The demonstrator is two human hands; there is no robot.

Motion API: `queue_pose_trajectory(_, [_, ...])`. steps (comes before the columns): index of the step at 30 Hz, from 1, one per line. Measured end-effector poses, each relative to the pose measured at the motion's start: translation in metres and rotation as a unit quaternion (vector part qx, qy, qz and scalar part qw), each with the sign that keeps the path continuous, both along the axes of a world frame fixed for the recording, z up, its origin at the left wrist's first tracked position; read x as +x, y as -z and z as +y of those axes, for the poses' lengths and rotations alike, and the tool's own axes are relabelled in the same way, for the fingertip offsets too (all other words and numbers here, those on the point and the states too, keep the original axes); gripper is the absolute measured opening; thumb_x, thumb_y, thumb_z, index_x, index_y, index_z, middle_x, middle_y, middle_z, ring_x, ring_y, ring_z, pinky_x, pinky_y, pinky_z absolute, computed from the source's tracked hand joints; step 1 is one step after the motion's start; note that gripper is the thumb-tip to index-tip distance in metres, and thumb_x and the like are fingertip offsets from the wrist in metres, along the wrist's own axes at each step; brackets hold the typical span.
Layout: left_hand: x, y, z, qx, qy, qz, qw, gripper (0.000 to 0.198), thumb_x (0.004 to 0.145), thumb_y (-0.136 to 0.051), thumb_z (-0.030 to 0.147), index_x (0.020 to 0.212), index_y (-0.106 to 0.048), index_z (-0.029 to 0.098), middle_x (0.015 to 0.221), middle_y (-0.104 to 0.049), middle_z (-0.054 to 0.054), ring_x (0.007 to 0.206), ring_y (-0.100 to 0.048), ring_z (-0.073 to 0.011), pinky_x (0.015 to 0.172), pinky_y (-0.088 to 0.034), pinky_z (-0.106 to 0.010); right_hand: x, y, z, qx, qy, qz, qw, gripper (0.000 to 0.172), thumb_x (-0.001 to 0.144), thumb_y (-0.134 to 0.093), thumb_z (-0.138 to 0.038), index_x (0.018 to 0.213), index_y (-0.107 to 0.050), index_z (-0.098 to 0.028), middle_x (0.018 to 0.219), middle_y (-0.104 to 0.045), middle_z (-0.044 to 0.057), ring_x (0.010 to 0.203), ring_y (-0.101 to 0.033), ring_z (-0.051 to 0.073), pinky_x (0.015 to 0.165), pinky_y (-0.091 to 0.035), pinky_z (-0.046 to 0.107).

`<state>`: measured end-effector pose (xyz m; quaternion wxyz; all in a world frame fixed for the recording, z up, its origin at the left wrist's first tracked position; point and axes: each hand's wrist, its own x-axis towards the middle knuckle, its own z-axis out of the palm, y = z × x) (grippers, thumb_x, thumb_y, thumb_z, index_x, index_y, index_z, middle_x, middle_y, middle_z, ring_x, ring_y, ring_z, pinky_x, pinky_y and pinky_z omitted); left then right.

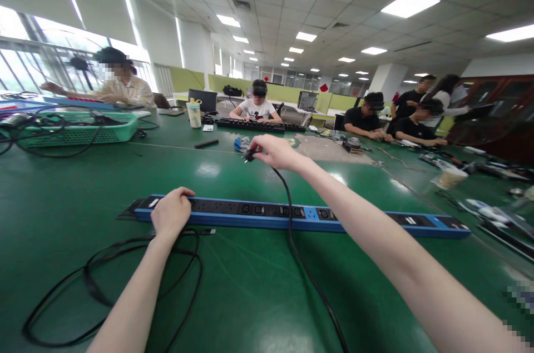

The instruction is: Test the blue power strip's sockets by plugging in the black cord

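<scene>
A long blue power strip [233, 223] with a row of black sockets and one blue socket lies across the green table. My left hand [172, 213] grips it near its left end, with the fingers bent over the far edge. Above and beyond the strip, my right hand [275, 151] pinches a black power plug [249, 154], whose metal pins point down and to the left. From there its black cord [289, 214] hangs down, passes over the strip and runs to the bottom of the view. The plug is apart from the sockets.
A thin black cable [87, 269] lies looped at the left, its light-coloured connector [207, 232] by the strip. A green basket [83, 133] with cables stands far left. Beyond are a black bar [206, 143], a blue crumpled item [241, 144] and a cup [194, 114]. Several people sit around.
</scene>
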<state>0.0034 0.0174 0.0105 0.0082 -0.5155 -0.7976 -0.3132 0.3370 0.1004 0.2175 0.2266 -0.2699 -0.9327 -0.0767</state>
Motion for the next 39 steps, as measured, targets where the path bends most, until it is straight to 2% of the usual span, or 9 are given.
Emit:
queue_pose_trajectory(3, [0.001,-0.002,-0.002,-0.001,-0.001,-0.001,1.0,0.04,0.096,-0.042,0.026,0.111,-0.078,0.033,0.108,-0.078,-0.006,0.092,-0.068,-0.0282,0.073,-0.044,-0.036,-0.041,0.035,-0.023,0.042,-0.069,-0.14,0.987,0.013,0.098,-0.065,-0.015,0.111,-0.066,-0.019,0.109,-0.072,0.008,0.107,-0.061,0.022,0.08,-0.046,0.029])
queue_pose_trajectory(5, [0.002,-0.003,-0.002,-0.003,-0.006,-0.002,1.0,0.04,0.096,-0.042,0.026,0.111,-0.079,0.034,0.107,-0.078,-0.006,0.092,-0.067,-0.0286,0.074,-0.044,-0.037,-0.063,0.052,-0.035,0.073,-0.103,-0.205,0.971,0.015,0.1,-0.059,-0.008,0.111,-0.064,-0.018,0.108,-0.072,0.009,0.108,-0.059,0.022,0.074,-0.045,0.028])
queue_pose_trajectory(10, [0.004,-0.004,-0.003,-0.003,-0.011,-0.003,1.0,0.04,0.096,-0.042,0.026,0.11,-0.079,0.033,0.105,-0.078,-0.006,0.092,-0.067,-0.0282,0.074,-0.044,-0.036,-0.098,0.07,-0.048,0.105,-0.174,-0.259,0.944,0.013,0.105,-0.055,-0.01,0.111,-0.063,-0.018,0.109,-0.072,0.006,0.107,-0.061,0.021,0.064,-0.042,0.03])
queue_pose_trajectory(16, [0.006,-0.005,-0.004,-0.001,-0.016,-0.002,1.0,0.039,0.096,-0.043,0.027,0.11,-0.079,0.033,0.107,-0.079,-0.007,0.092,-0.068,-0.028,0.077,-0.045,-0.036,-0.109,0.077,-0.044,0.145,-0.197,-0.284,0.927,0.01,0.108,-0.056,-0.017,0.115,-0.063,-0.019,0.111,-0.072,0.006,0.105,-0.063,0.02,0.062,-0.042,0.031])
queue_pose_trajectory(28, [0.006,-0.006,-0.004,-0.005,-0.018,-0.009,1.0,0.039,0.097,-0.042,0.027,0.11,-0.079,0.032,0.104,-0.078,-0.008,0.093,-0.068,-0.0276,0.078,-0.046,-0.036,-0.113,0.081,-0.031,0.218,-0.257,-0.314,0.887,0.015,0.111,-0.049,-0.018,0.119,-0.061,-0.02,0.105,-0.07,0.007,0.099,-0.062,0.019,0.07,-0.046,0.031])
queue_pose_trajectory(33, [0.007,-0.007,-0.006,0.001,-0.012,-0.011,1.0,0.039,0.098,-0.043,0.026,0.11,-0.079,0.032,0.105,-0.078,-0.008,0.094,-0.069,-0.0286,0.081,-0.048,-0.037,-0.108,0.079,-0.028,0.233,-0.295,-0.326,0.867,0.015,0.109,-0.05,-0.015,0.119,-0.06,-0.019,0.109,-0.071,0.007,0.101,-0.061,0.02,0.07,-0.045,0.032])
queue_pose_trajectory(39, [0.007,-0.007,-0.006,-0.001,-0.016,-0.009,1.0,0.04,0.098,-0.042,0.026,0.111,-0.08,0.03,0.106,-0.079,-0.009,0.094,-0.069,-0.0281,0.081,-0.048,-0.036,-0.111,0.075,-0.028,0.243,-0.307,-0.35,0.851,0.017,0.11,-0.048,-0.015,0.117,-0.063,-0.02,0.109,-0.072,0.007,0.103,-0.063,0.019,0.072,-0.044,0.032])
